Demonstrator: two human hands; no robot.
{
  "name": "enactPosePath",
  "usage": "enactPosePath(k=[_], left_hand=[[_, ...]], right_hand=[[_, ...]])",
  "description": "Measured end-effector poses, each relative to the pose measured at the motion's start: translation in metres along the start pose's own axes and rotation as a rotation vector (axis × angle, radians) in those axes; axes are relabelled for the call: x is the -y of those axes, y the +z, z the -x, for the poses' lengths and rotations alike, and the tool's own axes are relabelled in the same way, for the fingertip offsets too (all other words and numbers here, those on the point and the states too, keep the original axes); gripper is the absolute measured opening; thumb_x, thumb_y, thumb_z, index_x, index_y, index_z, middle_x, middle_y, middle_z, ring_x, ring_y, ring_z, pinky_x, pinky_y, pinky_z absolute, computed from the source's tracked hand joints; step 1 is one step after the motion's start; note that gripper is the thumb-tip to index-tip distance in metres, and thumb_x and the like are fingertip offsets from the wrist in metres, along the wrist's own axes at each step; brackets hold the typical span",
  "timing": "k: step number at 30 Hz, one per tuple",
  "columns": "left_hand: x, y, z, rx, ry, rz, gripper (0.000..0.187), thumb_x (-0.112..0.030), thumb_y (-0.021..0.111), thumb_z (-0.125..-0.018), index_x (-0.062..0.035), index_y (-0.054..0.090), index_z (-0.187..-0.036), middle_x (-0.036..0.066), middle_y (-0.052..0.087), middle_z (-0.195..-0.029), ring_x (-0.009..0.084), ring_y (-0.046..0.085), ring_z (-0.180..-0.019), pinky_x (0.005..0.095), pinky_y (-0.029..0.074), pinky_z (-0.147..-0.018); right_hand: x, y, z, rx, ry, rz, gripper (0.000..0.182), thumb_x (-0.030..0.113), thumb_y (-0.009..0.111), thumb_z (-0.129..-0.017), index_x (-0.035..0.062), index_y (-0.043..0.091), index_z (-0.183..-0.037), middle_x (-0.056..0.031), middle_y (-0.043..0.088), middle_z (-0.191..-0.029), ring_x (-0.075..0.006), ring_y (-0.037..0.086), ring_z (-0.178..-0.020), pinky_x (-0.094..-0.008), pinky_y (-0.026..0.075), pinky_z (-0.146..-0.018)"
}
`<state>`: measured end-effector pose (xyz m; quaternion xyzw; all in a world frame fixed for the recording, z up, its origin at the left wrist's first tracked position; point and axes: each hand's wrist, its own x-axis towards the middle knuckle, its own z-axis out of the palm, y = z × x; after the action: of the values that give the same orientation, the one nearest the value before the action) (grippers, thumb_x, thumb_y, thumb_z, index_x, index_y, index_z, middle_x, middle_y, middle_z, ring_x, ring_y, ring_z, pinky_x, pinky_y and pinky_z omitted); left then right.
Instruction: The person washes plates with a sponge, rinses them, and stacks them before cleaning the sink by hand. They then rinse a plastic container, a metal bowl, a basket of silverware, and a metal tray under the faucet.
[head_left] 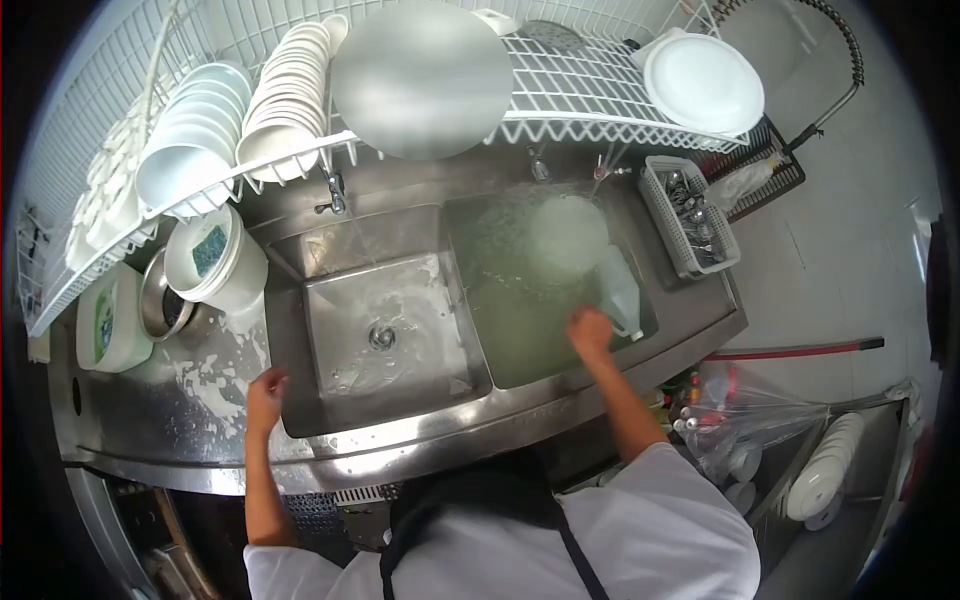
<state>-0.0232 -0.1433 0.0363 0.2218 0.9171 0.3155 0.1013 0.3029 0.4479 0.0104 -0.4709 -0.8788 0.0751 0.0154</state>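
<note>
My left hand (266, 397) hovers at the left front corner of the left sink (335, 400), fingers curled together; whether anything small is in them is hidden. My right hand (590, 330) is above the cloudy water (520, 340) of the right sink, its fingers closed, close to the bottom of a pale plastic jug (618, 290). What that hand holds, if anything, I cannot make out. The jug lies tilted in the water. Behind it, a round pale item (567, 232) sits in the water. The left sink has no standing water, with suds around its drain (382, 337).
Above the sinks, a white wire rack (570, 75) carries stacked bowls (190, 150) and plates (703, 85). A white bucket (225, 265) with a green sponge, a metal bowl (160, 300) and a pale tub (125, 330) stand left. A cutlery basket (688, 215) stands right.
</note>
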Motion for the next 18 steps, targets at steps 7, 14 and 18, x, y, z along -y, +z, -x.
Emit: enactPosePath(k=[7, 14, 18], left_hand=[[0.009, -0.035, 0.178, -0.411, -0.306, 0.237, 0.022, -0.011, 0.062, -0.096, 0.0035, 0.066, -0.112, 0.012, 0.072, -0.092, 0.0178, 0.068, -0.083, 0.0306, 0.054, -0.076], [-0.105, 0.023, 0.319, -0.522, -0.412, -0.142, 0.025, -0.018, 0.066, -0.091, -0.0008, 0.069, -0.108, 0.018, 0.071, -0.104, 0.0301, 0.07, -0.093, 0.0366, 0.053, -0.084], [-0.119, 0.073, 0.332, -0.579, -0.44, -0.159, 0.036, -0.03, 0.063, -0.093, -0.005, 0.067, -0.118, 0.019, 0.063, -0.126, 0.0355, 0.059, -0.119, 0.0412, 0.046, -0.101]], right_hand=[[-0.092, 0.023, -0.018, 0.385, -0.031, 0.268, 0.03, 0.029, 0.063, -0.088, 0.0019, 0.071, -0.098, -0.0204, 0.07, -0.106, -0.0369, 0.067, -0.101, -0.0464, 0.053, -0.083], [-0.124, 0.042, -0.047, 0.336, 0.115, -0.051, 0.055, 0.048, 0.055, -0.095, -0.0007, 0.066, -0.118, -0.0212, 0.068, -0.114, -0.0332, 0.069, -0.097, -0.0431, 0.054, -0.08], [-0.193, 0.116, -0.101, 0.315, 0.501, -1.155, 0.049, 0.049, 0.051, -0.097, 0.0025, 0.063, -0.099, -0.0133, 0.064, -0.085, -0.0275, 0.063, -0.075, -0.041, 0.052, -0.067]])
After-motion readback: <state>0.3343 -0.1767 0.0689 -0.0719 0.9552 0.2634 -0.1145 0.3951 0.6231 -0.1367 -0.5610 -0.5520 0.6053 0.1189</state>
